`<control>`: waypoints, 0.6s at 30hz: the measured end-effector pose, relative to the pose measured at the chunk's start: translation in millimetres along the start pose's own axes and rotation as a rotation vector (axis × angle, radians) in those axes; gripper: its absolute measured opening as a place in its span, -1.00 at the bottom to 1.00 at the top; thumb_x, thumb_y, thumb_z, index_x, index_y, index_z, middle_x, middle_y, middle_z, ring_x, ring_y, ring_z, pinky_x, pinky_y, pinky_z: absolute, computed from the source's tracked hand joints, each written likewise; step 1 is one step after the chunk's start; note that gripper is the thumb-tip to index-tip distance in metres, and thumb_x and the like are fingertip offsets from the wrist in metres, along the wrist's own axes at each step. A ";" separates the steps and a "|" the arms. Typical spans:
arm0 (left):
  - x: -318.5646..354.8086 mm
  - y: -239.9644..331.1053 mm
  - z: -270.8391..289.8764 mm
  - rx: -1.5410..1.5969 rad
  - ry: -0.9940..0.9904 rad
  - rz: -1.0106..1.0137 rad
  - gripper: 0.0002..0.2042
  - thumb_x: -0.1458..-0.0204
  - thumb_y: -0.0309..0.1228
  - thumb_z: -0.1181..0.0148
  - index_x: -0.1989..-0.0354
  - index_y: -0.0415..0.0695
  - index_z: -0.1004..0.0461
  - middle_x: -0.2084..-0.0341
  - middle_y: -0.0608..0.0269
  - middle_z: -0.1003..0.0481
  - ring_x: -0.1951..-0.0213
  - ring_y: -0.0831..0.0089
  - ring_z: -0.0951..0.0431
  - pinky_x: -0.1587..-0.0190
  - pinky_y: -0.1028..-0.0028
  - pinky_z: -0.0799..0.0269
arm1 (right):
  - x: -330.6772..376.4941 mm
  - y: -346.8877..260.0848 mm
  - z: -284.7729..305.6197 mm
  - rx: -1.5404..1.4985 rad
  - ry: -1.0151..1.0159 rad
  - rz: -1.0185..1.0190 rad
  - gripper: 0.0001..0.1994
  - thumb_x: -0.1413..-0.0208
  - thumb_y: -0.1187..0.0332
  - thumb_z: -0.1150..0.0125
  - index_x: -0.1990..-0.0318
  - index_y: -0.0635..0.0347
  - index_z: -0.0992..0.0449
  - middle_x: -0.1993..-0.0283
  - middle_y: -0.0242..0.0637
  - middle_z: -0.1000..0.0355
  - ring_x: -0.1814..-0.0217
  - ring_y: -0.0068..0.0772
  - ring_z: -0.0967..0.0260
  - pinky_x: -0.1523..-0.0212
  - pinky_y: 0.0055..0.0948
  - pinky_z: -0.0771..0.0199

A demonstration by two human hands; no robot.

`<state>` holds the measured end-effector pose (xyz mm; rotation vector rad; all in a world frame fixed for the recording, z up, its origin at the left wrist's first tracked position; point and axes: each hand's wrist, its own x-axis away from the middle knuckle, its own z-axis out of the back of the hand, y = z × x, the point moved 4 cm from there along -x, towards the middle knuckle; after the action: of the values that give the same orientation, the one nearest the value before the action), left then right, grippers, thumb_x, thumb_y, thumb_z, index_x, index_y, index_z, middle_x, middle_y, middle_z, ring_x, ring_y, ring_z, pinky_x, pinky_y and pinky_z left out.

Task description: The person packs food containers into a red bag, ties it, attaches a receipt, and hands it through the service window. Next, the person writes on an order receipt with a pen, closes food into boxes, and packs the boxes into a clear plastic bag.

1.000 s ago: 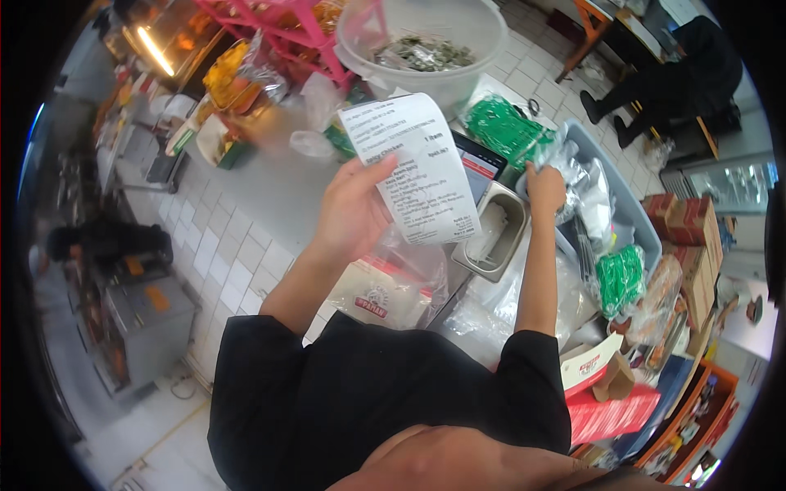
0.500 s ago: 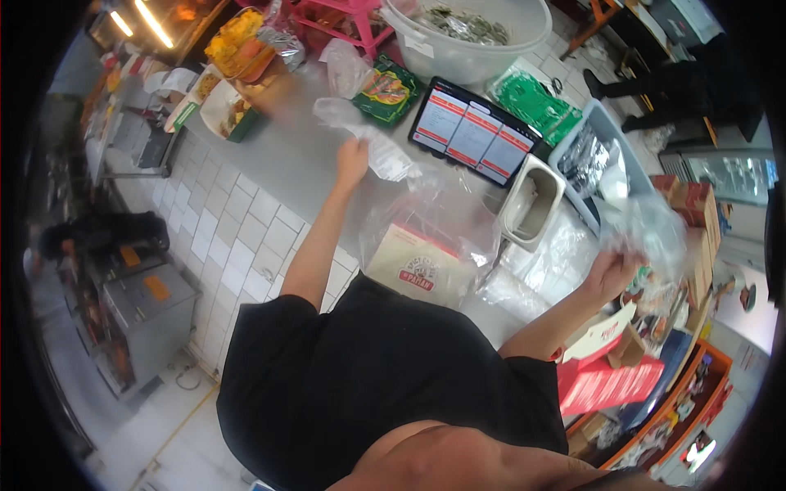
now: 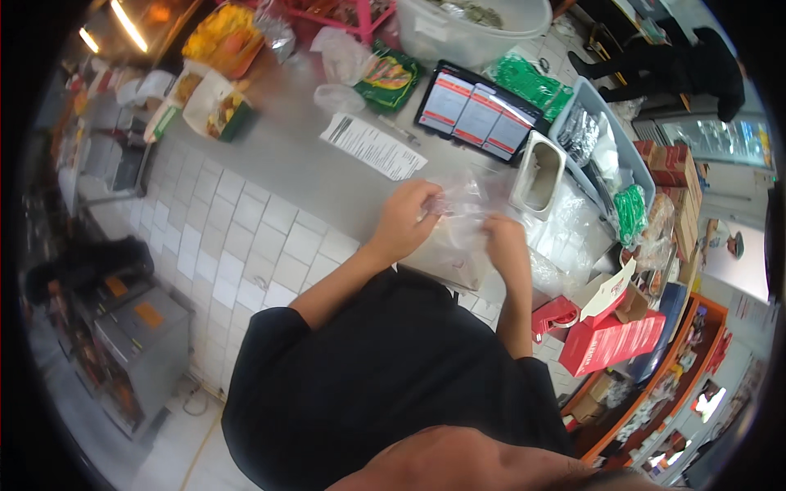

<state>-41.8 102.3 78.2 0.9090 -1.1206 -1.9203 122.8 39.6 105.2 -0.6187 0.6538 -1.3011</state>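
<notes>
A clear plastic bag (image 3: 458,211) stands around a pale cardboard box (image 3: 438,266) at the table's near edge, close against my black shirt. My left hand (image 3: 407,219) is closed on the gathered top of the bag, thumb and fingers pinching the film. On the other side my right hand (image 3: 506,244) has its fingers bent onto the bag's edge. Film partly covers the box. Just beyond the hands lies a printed paper receipt (image 3: 372,147), flat on the metal table (image 3: 282,123).
A tablet (image 3: 479,110) and a metal container (image 3: 539,176) stand beyond my right hand. Further right are a blue-grey bin (image 3: 639,155) of packets, a clear film pile (image 3: 565,233) and a red carton (image 3: 610,340). Open food boxes (image 3: 214,110) sit at the far left.
My left hand has come down from beside the receipt to the bag. My right hand has swung in from the right side. The bag's top is now gathered between them.
</notes>
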 end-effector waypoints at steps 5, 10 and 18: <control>34.9 62.0 15.7 0.564 -0.388 -0.038 -0.88 -0.03 -0.40 -0.09 0.32 -0.18 -0.39 0.46 0.13 -0.39 0.29 0.20 -0.37 0.16 0.28 -0.25 | 1.0 -10.3 -49.1 0.113 -0.343 -0.213 -0.79 0.12 0.49 -0.02 0.28 0.32 -0.46 0.25 0.01 -0.42 0.17 -0.06 -0.38 0.12 -0.27 -0.36; 31.4 81.3 51.9 0.644 -0.489 -0.181 -0.89 -0.05 -0.40 -0.09 0.40 -0.17 -0.35 0.53 0.16 -0.34 0.42 0.18 -0.37 0.34 0.32 -0.25 | -27.1 -44.2 -82.8 0.080 -0.794 -0.011 -0.64 -0.04 0.24 0.03 0.06 0.24 -0.42 0.03 -0.08 -0.38 -0.02 -0.11 -0.33 -0.06 -0.27 -0.27; 25.5 49.3 99.5 0.352 -0.392 -0.183 -0.81 0.04 -0.36 -0.21 0.46 -0.18 -0.35 0.58 0.14 -0.31 0.46 0.17 -0.36 0.39 0.33 -0.22 | 46.3 -60.2 60.3 0.579 -0.939 -0.314 -0.68 0.08 0.06 -0.22 0.36 0.15 -0.47 0.27 -0.15 -0.48 0.17 -0.11 -0.42 0.19 -0.20 -0.36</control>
<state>-126.4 102.1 154.5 0.8608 -1.6972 -2.1506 134.3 -12.9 185.9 -0.7644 -0.5924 -1.2262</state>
